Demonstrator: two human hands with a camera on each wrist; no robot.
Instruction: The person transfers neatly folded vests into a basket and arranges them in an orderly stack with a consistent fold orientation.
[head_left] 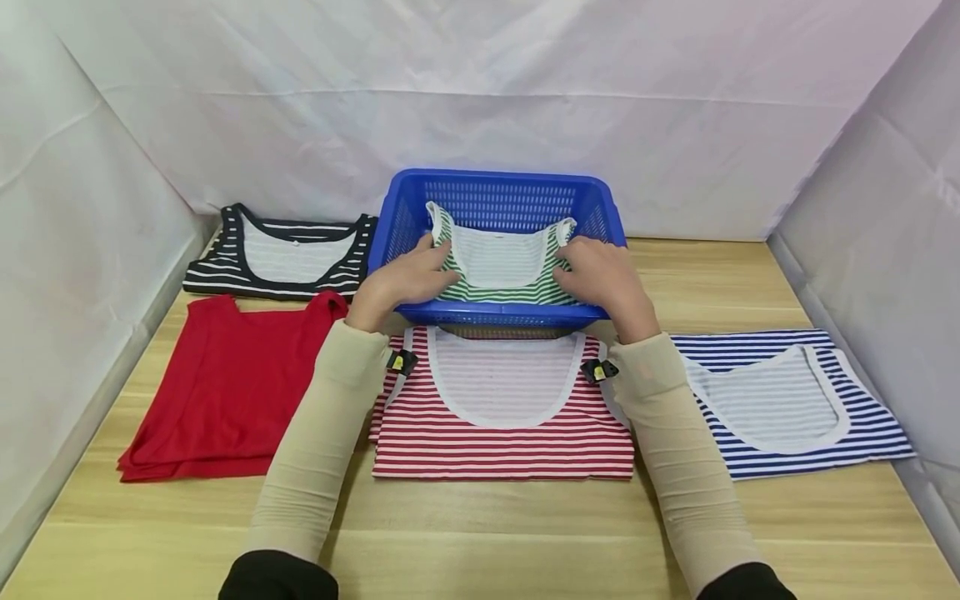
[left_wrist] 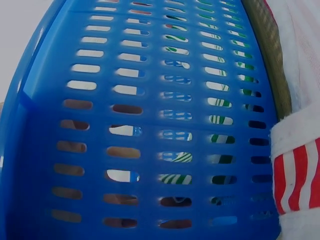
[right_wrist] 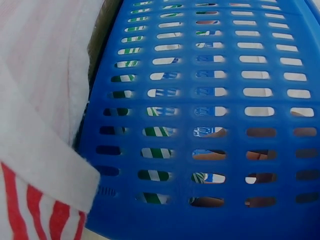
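A green-and-white striped tank top, folded with its white neckline facing up, lies inside the blue plastic basket. Reaching over the basket's near side, my left hand grips the top's left edge with curled fingers. My right hand holds the opposite edge in the same way. Both wrist views are filled by the basket's slotted wall, with green stripes glimpsed through the holes. That wall hides most of the hands there. Below my wrists lies a red-and-white striped tank top, folded in front of the basket.
To the left, a black-and-white striped tank top lies behind a folded red garment. A blue-and-white striped tank top lies on the right of the wooden table. White cloth walls enclose the back and sides.
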